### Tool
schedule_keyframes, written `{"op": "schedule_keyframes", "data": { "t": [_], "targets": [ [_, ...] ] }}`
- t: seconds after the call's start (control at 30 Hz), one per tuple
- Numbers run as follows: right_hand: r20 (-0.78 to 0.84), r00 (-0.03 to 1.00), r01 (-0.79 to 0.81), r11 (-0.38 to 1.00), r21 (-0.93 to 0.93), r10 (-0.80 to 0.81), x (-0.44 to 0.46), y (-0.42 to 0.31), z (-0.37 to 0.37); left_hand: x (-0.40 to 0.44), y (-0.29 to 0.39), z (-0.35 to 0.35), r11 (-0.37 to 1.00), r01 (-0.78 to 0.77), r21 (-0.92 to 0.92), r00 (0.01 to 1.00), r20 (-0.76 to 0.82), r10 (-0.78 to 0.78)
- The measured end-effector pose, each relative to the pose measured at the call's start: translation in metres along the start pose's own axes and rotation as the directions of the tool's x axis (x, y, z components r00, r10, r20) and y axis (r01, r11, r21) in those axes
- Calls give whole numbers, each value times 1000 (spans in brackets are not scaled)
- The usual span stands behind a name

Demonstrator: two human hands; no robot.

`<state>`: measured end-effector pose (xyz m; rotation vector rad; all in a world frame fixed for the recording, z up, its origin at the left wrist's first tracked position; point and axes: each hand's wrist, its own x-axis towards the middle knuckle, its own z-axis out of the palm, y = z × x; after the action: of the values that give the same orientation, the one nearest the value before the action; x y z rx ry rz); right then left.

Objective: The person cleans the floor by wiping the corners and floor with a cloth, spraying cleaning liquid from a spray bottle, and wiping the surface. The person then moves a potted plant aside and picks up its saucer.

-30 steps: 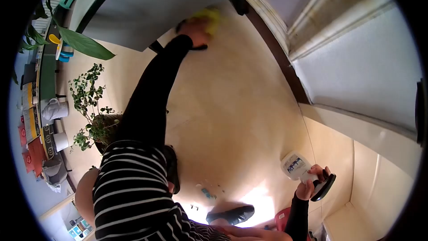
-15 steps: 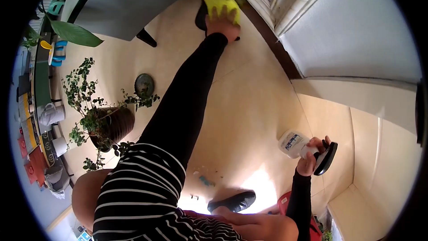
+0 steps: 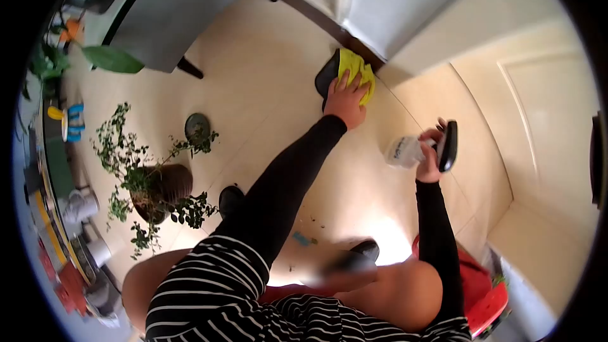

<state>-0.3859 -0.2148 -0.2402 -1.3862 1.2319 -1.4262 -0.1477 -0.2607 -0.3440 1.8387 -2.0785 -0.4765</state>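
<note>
My left hand (image 3: 346,100) presses down on a yellow cleaning cloth (image 3: 355,66) with a dark grey side, fingers over its yellow face. The cloth lies on the tiled floor against the dark baseboard (image 3: 364,50). My right hand (image 3: 432,155) grips the neck of a translucent spray bottle (image 3: 404,152) with a black trigger head (image 3: 448,146). Its printed label is blurred. The bottle is tilted, its base pointing left.
A potted plant (image 3: 168,187) and a small round dark dish (image 3: 197,128) stand on the left. A grey furniture panel (image 3: 177,12) rises at the upper left. Blue scraps (image 3: 301,238) lie near my feet. A red stool-like object (image 3: 484,301) is at lower right, by a cream door (image 3: 538,107).
My left hand has slid the cloth rightward along the baseboard, nearer the spray bottle. The bottle sits higher in view. The camera view has shifted, and one foot is blurred by motion.
</note>
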Motion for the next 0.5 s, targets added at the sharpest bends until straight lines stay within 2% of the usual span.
{"op": "schedule_keyframes", "data": {
  "t": [0.1,0.17,0.2,0.23,0.3,0.4,0.47,0.5],
  "targets": [
    [-74,997,4,996,93,3,-3,-1,-1,-40,37,13,993,-108,-40,993,43,110],
    [-150,986,-55,990,129,74,-5,-9,-4,-69,40,9,976,-213,-44,972,91,217],
    [-194,981,22,998,62,-10,-5,-14,-8,-82,37,2,963,-268,-45,956,115,271],
    [-248,969,1,996,93,22,-5,-19,-15,-94,35,-10,953,-303,12,938,178,296],
    [-346,934,-35,985,169,93,-6,-29,-31,-115,32,-21,948,-308,87,926,254,278],
    [-442,895,-2,994,110,51,-7,-30,-55,-132,62,-18,962,-158,224,973,203,113],
    [-499,866,45,996,83,2,-11,-20,-53,-114,77,-10,964,-138,226,968,237,83],
    [-508,861,36,996,78,9,-14,-20,-55,-99,87,-2,953,-173,247,966,230,116]
  ]
}}
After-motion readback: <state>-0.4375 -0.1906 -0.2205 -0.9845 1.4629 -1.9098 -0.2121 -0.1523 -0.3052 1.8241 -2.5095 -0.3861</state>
